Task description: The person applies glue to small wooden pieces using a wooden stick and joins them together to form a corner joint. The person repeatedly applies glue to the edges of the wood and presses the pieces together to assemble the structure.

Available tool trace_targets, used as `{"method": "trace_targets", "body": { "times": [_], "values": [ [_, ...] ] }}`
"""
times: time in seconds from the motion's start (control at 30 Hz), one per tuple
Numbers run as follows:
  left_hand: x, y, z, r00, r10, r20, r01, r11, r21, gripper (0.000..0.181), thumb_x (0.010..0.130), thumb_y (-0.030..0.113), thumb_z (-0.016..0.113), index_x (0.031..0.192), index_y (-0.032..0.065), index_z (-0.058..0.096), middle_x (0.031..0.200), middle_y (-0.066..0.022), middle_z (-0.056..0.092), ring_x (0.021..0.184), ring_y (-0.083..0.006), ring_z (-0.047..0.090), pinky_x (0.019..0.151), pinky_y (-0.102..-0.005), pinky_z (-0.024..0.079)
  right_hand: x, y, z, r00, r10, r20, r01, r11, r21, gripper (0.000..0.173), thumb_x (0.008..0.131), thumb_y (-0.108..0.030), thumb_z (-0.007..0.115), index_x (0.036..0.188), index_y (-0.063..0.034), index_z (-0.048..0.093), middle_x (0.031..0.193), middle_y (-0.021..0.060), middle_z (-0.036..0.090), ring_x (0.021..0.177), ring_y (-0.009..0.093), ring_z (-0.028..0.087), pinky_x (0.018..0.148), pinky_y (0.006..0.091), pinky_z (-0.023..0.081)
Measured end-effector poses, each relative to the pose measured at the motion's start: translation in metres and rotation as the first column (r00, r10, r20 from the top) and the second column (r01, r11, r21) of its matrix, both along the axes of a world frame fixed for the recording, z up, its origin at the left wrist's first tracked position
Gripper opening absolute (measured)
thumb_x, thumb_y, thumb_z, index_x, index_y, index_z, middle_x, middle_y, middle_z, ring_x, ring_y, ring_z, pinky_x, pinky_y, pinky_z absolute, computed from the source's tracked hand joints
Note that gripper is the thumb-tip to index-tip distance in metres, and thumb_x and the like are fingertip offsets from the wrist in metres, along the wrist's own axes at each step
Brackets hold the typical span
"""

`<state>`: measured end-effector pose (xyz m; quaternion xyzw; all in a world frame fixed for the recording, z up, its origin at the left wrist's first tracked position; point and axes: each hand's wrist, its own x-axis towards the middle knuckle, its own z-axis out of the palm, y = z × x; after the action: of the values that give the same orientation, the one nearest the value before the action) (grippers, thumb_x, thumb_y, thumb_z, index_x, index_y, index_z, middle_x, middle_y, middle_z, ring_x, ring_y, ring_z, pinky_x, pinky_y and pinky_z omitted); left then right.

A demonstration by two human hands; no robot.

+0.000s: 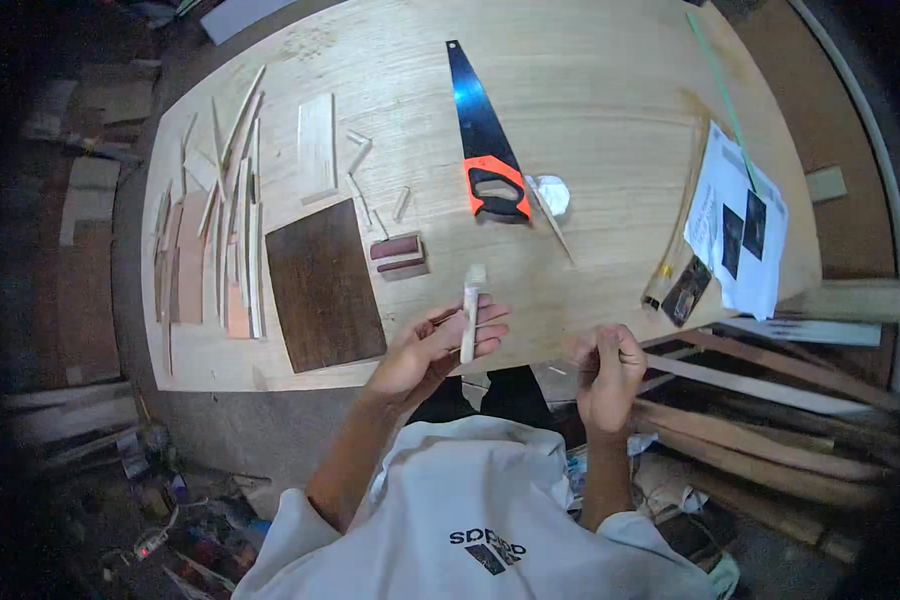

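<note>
Near the table's front edge, my left hand (pixel 439 341) holds a small pale wooden piece (pixel 469 322), a narrow strip with a short block at its far end. It lies across the fingers, which are partly spread. To the right, apart from it, my right hand (pixel 611 367) is raised with its fingers curled in and slightly blurred; no object shows in it. Just beyond my left hand sits a small block with reddish-brown sandpaper (pixel 397 253). A dark brown wooden panel (pixel 326 289) lies left of that hand.
A handsaw (pixel 487 142) lies mid-table, beside a pointed stick (pixel 551 225) and a white lump (pixel 553 193). Wood strips (pixel 229 195), a pale board (pixel 317 146) and small offcuts (pixel 360 150) lie left. Printed papers (pixel 742 225) rest at right, above floor-level planks (pixel 765 382).
</note>
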<state>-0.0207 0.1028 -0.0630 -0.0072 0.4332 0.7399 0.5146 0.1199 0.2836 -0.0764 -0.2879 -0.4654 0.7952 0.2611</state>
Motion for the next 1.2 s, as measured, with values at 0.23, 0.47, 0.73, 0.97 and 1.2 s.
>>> {"method": "trace_targets", "body": {
  "times": [0.23,0.47,0.73,0.97,1.2],
  "values": [
    [0.017,0.031,0.001,0.984,0.175,0.022,-0.176,0.983,0.052,0.046,0.104,0.018,0.046,0.14,-0.0079,0.038,0.139,-0.024,0.051,0.118,-0.0274,0.059,0.1,-0.036,0.05,-0.034,0.048,0.004,0.924,0.378,0.062,-0.383,0.903,0.197,0.017,0.094,0.002,0.056,0.107,0.0082,0.066,0.099,0.0184,0.072,0.094,0.022,0.07,0.087,0.032,0.054],
    [0.025,0.015,0.005,0.946,0.324,0.025,-0.324,0.946,0.002,0.046,0.103,0.019,0.048,0.14,-0.0074,0.039,0.139,-0.023,0.05,0.121,-0.0274,0.058,0.105,-0.0367,0.047,-0.046,0.045,-0.014,0.899,0.392,0.194,-0.435,0.853,0.289,0.011,0.092,0.003,0.058,0.097,0.0067,0.067,0.093,0.0177,0.071,0.084,0.022,0.071,0.082,0.0341,0.056],
    [0.001,-0.013,0.012,0.892,0.449,0.051,-0.452,0.888,0.088,0.041,0.104,0.017,0.045,0.136,-0.0088,0.041,0.138,-0.0236,0.052,0.115,-0.0236,0.062,0.097,-0.0325,0.053,-0.081,0.011,0.003,0.943,0.292,-0.157,-0.297,0.955,-0.005,0.018,0.097,-0.006,0.057,0.107,0.0064,0.066,0.095,0.0164,0.071,0.092,0.023,0.07,0.09,0.0351,0.053],
    [-0.024,-0.041,0.022,0.914,0.406,-0.018,-0.402,0.909,0.107,0.04,0.104,0.015,0.045,0.136,-0.0077,0.043,0.138,-0.021,0.053,0.118,-0.0228,0.06,0.1,-0.0336,0.051,-0.093,-0.019,0.029,0.885,0.445,-0.134,-0.423,0.891,0.168,0.017,0.096,-0.004,0.058,0.106,0.0069,0.067,0.102,0.018,0.071,0.096,0.023,0.069,0.091,0.0344,0.053],
    [-0.025,-0.043,0.009,0.926,0.359,-0.12,-0.354,0.933,0.064,0.042,0.104,0.016,0.044,0.138,-0.008,0.041,0.14,-0.0198,0.05,0.126,-0.0241,0.053,0.108,-0.0348,0.042,-0.076,-0.024,0.033,0.924,0.383,0.016,-0.381,0.913,0.148,0.011,0.091,-0.004,0.062,0.087,0.0028,0.07,0.084,0.0146,0.072,0.074,0.018,0.069,0.07,0.0301,0.055]
  ]
}}
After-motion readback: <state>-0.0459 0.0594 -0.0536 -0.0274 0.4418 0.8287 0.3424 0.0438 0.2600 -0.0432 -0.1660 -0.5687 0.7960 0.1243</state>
